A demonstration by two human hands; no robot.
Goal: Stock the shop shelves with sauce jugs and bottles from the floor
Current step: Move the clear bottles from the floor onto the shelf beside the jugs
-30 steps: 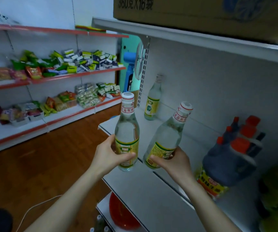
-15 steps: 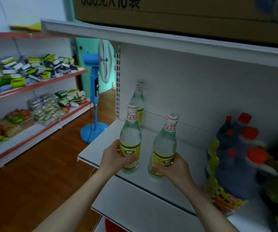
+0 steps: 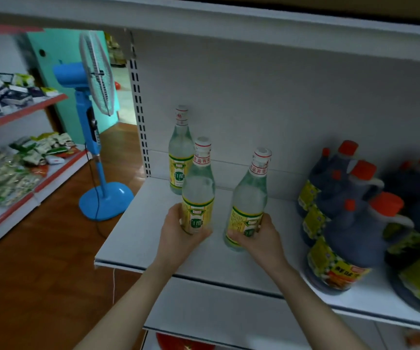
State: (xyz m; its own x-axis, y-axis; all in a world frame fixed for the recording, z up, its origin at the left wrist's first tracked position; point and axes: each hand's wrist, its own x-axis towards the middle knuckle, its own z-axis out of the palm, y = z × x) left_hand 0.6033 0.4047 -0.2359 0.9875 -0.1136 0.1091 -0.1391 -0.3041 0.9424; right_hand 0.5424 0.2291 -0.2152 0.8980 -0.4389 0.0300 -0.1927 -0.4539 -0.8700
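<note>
Both bottles are deeper over the shelf [image 3: 138,238] now than a moment ago.
My left hand [image 3: 178,233] wraps the left bottle [image 3: 198,188], my right hand [image 3: 259,238] the right bottle [image 3: 250,193], low on the labels. Looks like heavy, slick glass, so no neck grabs; the back bottle [image 3: 179,152] stands behind.

Clear glossy glass bottles [image 3: 198,188], matt white metal shelf [image 3: 138,238], glossy wood floor [image 3: 39,274]

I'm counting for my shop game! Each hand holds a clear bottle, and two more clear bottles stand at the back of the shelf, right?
Not quite: the head view shows only one clear bottle standing at the back of the shelf, not two. The left hand and right hand do each hold one.
</note>
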